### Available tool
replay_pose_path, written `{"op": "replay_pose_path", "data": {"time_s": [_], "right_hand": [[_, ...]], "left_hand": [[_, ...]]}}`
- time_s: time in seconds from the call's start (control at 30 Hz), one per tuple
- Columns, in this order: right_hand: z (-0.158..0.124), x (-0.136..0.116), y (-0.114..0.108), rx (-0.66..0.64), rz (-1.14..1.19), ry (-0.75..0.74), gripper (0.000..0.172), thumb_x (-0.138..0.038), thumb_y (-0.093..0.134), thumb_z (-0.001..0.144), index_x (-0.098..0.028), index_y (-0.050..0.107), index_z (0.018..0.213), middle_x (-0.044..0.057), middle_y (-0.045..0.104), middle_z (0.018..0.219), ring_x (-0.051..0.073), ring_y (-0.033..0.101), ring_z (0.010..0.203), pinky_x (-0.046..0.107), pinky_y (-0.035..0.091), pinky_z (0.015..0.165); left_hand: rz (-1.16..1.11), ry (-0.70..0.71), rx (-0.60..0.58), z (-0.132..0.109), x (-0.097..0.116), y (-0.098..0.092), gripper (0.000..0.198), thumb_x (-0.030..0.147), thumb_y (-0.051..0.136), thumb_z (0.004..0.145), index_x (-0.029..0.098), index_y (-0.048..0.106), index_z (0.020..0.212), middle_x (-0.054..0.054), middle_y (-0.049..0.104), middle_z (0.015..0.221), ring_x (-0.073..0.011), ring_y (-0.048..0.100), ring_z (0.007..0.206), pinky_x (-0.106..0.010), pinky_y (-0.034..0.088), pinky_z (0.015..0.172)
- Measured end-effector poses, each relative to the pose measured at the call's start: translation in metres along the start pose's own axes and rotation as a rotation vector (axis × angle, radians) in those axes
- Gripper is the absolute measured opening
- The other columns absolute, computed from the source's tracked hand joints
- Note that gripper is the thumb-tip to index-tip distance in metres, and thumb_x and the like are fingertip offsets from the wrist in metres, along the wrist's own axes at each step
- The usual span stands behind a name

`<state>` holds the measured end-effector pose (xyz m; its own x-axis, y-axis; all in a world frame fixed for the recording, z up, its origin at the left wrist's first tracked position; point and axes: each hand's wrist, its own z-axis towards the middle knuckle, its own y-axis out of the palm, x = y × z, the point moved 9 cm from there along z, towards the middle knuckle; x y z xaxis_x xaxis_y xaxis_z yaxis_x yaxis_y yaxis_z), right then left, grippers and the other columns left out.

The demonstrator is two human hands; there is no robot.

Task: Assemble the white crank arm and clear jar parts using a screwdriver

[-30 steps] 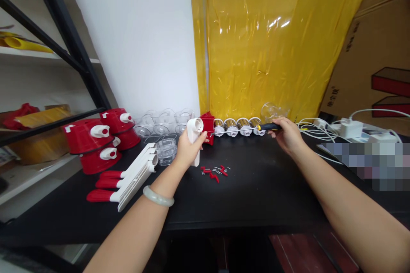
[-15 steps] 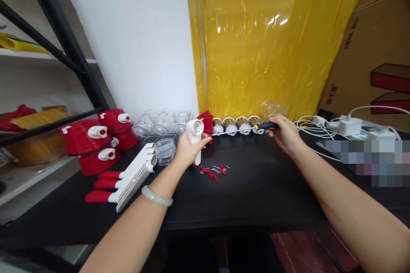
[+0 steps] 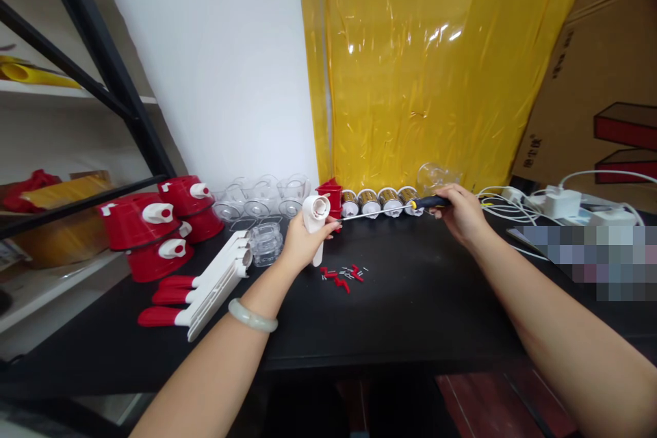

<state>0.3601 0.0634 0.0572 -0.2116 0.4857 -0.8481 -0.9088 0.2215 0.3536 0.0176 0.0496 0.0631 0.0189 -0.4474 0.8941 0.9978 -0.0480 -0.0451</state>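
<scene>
Around a white plastic part with a round, ring-like end, my left hand is closed, holding it upright above the table. My right hand grips the black and yellow handle of a screwdriver. Its long shaft runs level to the left, and the tip meets the white part near my left thumb; the exact contact is too small to make out. Below, small red plastic pieces and several thin metal screws lie on the black table.
Red housings and white parts with red handles lie at the left. Clear cups, clear pieces, a red part and patterned drums line the back. Chargers with cables are at the right.
The white part has shifted slightly right and its round end is turned a little. My right hand and the screwdriver have also moved slightly right.
</scene>
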Motion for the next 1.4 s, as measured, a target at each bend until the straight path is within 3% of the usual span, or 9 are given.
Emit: {"op": "replay_pose_path", "data": {"time_s": [0.6, 1.03, 1.4], "right_hand": [[0.001, -0.006, -0.001, 0.018, 0.002, -0.057, 0.020, -0.025, 0.074, 0.056, -0.019, 0.055, 0.058, -0.003, 0.054, 0.056, 0.011, 0.052, 0.043, 0.021, 0.037, 0.033], [0.003, -0.008, -0.003, 0.000, -0.063, -0.077, 0.014, -0.024, 0.069, 0.060, -0.019, 0.056, 0.062, -0.002, 0.055, 0.059, 0.011, 0.054, 0.043, 0.022, 0.038, 0.035], [0.001, -0.011, -0.001, -0.032, -0.054, -0.057, 0.016, -0.024, 0.070, 0.057, -0.019, 0.056, 0.062, -0.002, 0.056, 0.062, 0.011, 0.053, 0.047, 0.021, 0.039, 0.035]], "left_hand": [[0.002, -0.037, -0.019, 0.001, -0.009, 0.001, 0.046, 0.029, 0.083, 0.063, 0.013, 0.061, 0.100, -0.005, 0.072, 0.079, -0.0257, 0.074, 0.078, -0.032, 0.061, 0.060], [0.057, -0.113, -0.185, -0.002, -0.017, 0.014, 0.041, 0.026, 0.080, 0.066, 0.013, 0.060, 0.100, -0.005, 0.072, 0.079, -0.0241, 0.074, 0.074, -0.032, 0.060, 0.060], [0.056, -0.144, -0.259, -0.003, -0.021, 0.018, 0.042, 0.029, 0.081, 0.067, 0.014, 0.057, 0.098, -0.004, 0.072, 0.079, -0.0242, 0.074, 0.074, -0.034, 0.060, 0.064]]}}
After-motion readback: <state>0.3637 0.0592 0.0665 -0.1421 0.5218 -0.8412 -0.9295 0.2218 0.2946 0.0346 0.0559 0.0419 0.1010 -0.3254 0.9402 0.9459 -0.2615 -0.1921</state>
